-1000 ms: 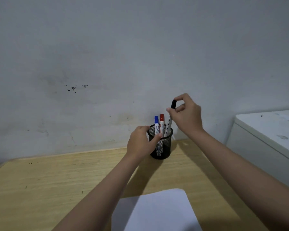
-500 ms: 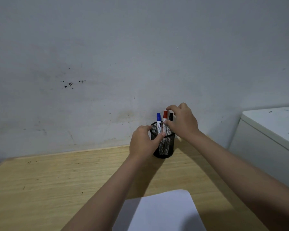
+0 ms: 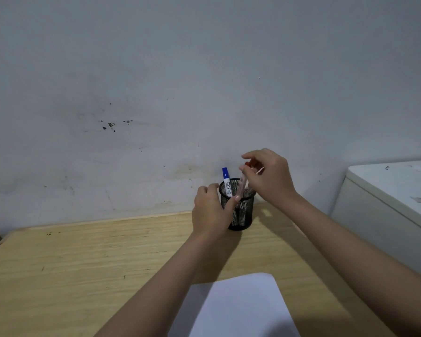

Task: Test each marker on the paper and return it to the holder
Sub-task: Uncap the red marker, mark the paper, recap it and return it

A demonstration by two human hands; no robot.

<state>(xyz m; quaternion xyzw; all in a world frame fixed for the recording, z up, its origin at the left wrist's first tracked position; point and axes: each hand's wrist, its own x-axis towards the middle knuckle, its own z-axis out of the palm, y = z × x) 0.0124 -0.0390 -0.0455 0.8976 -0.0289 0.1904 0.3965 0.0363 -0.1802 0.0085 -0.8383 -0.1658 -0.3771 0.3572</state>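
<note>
A black mesh holder [image 3: 244,210] stands at the back of the wooden table, close to the wall. My left hand [image 3: 210,211] is wrapped around its left side. A blue-capped marker [image 3: 226,180] stands upright in it. My right hand [image 3: 269,176] hovers above the holder and pinches a red-capped marker [image 3: 241,185], whose lower end is still inside the holder. The red cap is mostly hidden by my fingers. The black marker's top does not show above the rim. A white sheet of paper [image 3: 241,310] lies at the near edge of the table.
The wooden table [image 3: 58,263] runs left from the holder, with its left corner at the frame's edge. A white cabinet or appliance [image 3: 387,205] stands against the table's right side. A grey, stained wall [image 3: 156,93] rises right behind the holder.
My right hand lowered the black marker into the holder and let it go. It now grips the red marker and has raised it a little. My left hand stayed on the holder.
</note>
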